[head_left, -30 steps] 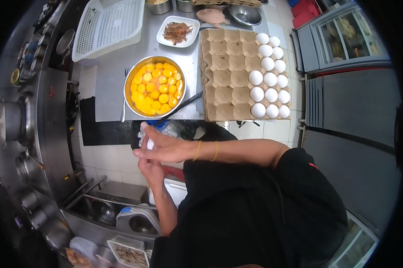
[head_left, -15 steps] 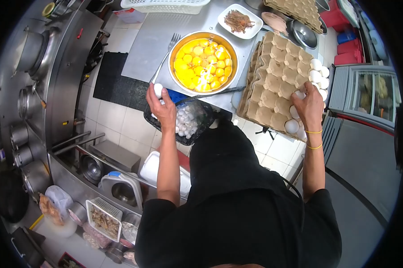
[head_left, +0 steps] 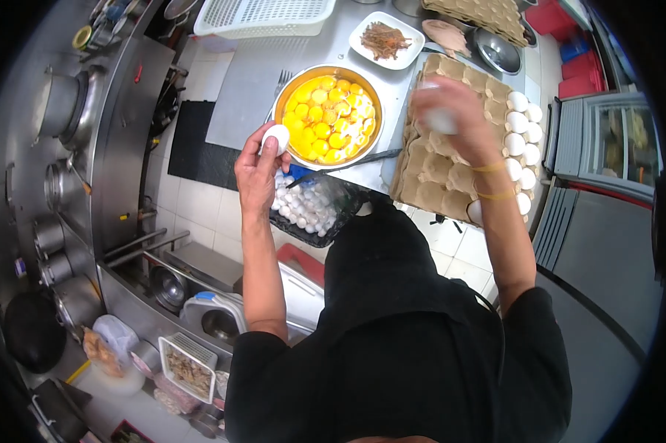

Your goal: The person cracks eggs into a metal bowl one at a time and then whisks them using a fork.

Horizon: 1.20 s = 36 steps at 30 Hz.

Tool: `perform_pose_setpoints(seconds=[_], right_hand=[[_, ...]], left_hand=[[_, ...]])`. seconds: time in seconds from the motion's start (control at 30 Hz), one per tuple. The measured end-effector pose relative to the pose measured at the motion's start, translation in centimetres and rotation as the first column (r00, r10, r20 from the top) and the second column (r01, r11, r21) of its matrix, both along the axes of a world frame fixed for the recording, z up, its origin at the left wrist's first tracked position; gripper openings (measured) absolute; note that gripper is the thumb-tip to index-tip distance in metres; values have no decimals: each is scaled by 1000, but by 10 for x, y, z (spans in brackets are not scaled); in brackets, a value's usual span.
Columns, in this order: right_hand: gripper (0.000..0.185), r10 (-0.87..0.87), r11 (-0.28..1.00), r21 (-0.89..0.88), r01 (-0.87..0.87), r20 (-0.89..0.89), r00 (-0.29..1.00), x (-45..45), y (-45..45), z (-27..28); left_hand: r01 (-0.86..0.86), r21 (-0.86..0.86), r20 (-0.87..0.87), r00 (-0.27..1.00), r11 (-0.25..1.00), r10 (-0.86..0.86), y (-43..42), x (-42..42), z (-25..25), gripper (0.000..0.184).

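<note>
My left hand (head_left: 256,171) pinches a white egg (head_left: 276,138) at the left rim of a round metal bowl (head_left: 333,70). Many raw yolks (head_left: 321,114) in clear liquid fill the bowl, and a fork (head_left: 283,78) leans by its left side. Blurred by motion, my right hand (head_left: 462,118) is raised over stacked cardboard egg trays (head_left: 438,171), its fingers curled round white eggs (head_left: 441,121). More whole eggs (head_left: 518,123) sit along the trays' right side. Below the bowl, a black-lined bin (head_left: 331,238) holds many white eggshells (head_left: 303,207).
A white dish of dark brown strips (head_left: 385,41) and a white plastic basket (head_left: 263,18) stand at the back of the steel table (head_left: 244,96). Farther right are a metal bowl (head_left: 498,53) and a glass-door fridge (head_left: 617,148). Stove pots (head_left: 56,101) line the left.
My right hand has lifted from the trays' right side and moved left and away from me, carrying eggs. My left hand has brought its egg right, to the bowl's rim. The view has shifted slightly.
</note>
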State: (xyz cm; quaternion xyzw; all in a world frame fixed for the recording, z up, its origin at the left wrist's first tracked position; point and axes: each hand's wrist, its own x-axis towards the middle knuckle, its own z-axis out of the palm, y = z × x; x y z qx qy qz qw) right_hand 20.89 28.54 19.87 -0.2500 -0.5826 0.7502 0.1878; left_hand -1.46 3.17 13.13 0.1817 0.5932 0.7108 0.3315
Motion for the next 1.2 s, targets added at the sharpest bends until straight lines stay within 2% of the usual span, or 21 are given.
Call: perform_pose_setpoints(seconds=[0.03,0.07,0.1,0.17,0.23,0.27,0.3,0.43,0.6,0.73,0.83,1.03,1.13,1.2], right_hand=[[35,6,836,530,-143,251,968,-32,-15,8],[44,144,757,628,-184,114,983,-56,-22,-2],[47,190,653,715,-250,164,968,-71,-31,5],[57,305,478,861,-172,21,952,-98,-34,-14],[56,344,448,865,-227,68,936,-114,-32,-24],[55,366,431,864,-258,94,926,-118,-31,-27],[47,334,465,845,-262,106,936,-119,-33,-23],[46,238,422,884,-202,107,965,-119,-37,-31],[44,158,432,878,-205,150,976,-120,-42,-45],[46,142,427,894,-140,86,986,-124,-39,-61],[45,146,425,894,-140,85,986,-123,-37,-62],[45,146,413,902,-123,68,987,-125,-36,-62],[42,159,420,899,-119,56,986,-126,-33,-64],[40,161,401,911,-99,36,986,-126,-27,-63]], left_hand=[[53,5,12,999,999,-53,6,-1,10,40],[108,9,24,994,994,-108,12,-3,17,39],[132,1,-12,991,991,-132,19,-4,23,37],[187,-13,-10,982,982,-187,30,-9,29,36],[233,-32,28,972,972,-232,39,-14,34,35],[251,-29,-5,968,968,-251,42,-15,36,35],[267,-25,-38,963,963,-268,44,-15,37,35],[279,-86,-133,948,956,-288,50,-18,32,36],[184,-208,-249,940,961,-234,63,-14,20,40],[123,-308,-320,921,943,-224,70,-9,19,45],[121,-339,-298,927,933,-228,71,-8,21,49],[100,-368,-361,901,924,-241,73,-8,24,47],[70,-388,-487,831,919,-269,72,-16,14,48],[90,-314,-606,747,945,-273,71,-21,5,43]])
